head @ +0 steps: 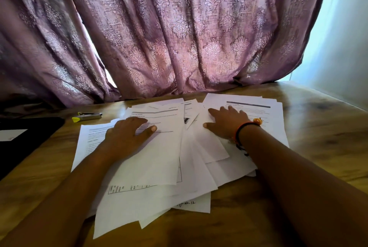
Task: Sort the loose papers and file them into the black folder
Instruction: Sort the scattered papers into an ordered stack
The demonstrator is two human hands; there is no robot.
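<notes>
Both hands were down flat on the loose papers (159, 163), which lay in an overlapping heap on the wooden table (318, 127). The left hand (127, 133) pressed the left sheets with straight fingers, gripping nothing. The right hand (227, 123), with a bracelet (239, 131) at the wrist, lay flat on the right sheets. The black folder (29, 137) sat at the left edge, apart from the heap, with a white slip (12, 134) on it. A yellow stapler (87, 116) lay beyond.
</notes>
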